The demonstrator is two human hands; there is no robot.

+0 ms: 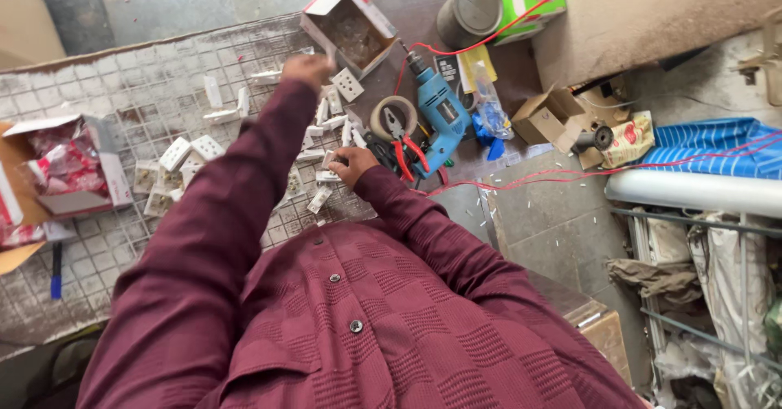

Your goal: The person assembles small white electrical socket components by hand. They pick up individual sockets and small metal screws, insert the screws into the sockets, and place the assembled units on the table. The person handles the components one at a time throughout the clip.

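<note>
My left hand (307, 70) grasps a white socket (348, 84), face tilted up, just below the open box (349, 30). My right hand (350, 164) pinches another socket part (329, 161) left of the pliers (403, 144). The tiled worktop (122, 91) is crowded; bare room lies far left of the box.

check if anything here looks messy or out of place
White socket parts lie scattered loose over the dusty tiled top, not stacked. The left hand reaches over them; the right hand holds one. Nothing looks broken.

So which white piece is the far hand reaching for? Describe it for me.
Start at the open cardboard box at the table's far edge. Just below it, the left hand stretches out. Beside its fingers lies a square white socket plate, face up, apart from the other white pieces.
</note>
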